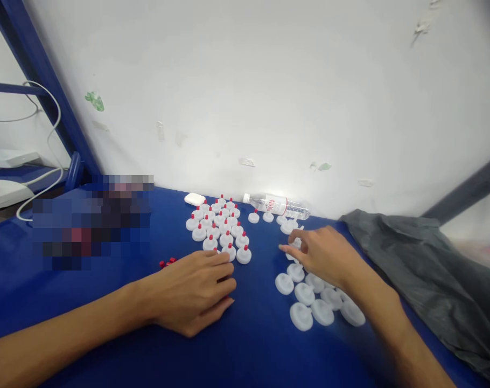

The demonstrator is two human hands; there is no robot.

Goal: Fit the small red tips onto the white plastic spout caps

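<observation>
My left hand point(200, 293) lies palm down on the blue surface, its fingers stretched out and slightly apart. Its fingertips are beside the nearest white nozzle caps with red tips point(226, 238), which stand upright in a cluster. What lies under the palm is hidden. Small loose red tips point(170, 261) show behind the left wrist. Over on the right, my right hand point(323, 253) hovers above white caps without red tips point(305, 294), partly covering them. Its thumb and index finger are apart, with nothing visible held between them.
A clear plastic bottle point(277, 205) lies on its side against the wall point(269, 97). A white rounded object point(194, 199) sits behind the cluster. Dark grey fabric point(414, 258) covers the right side. At left are a blue metal frame point(47, 75), a white cable point(53, 134) and a pixelated patch.
</observation>
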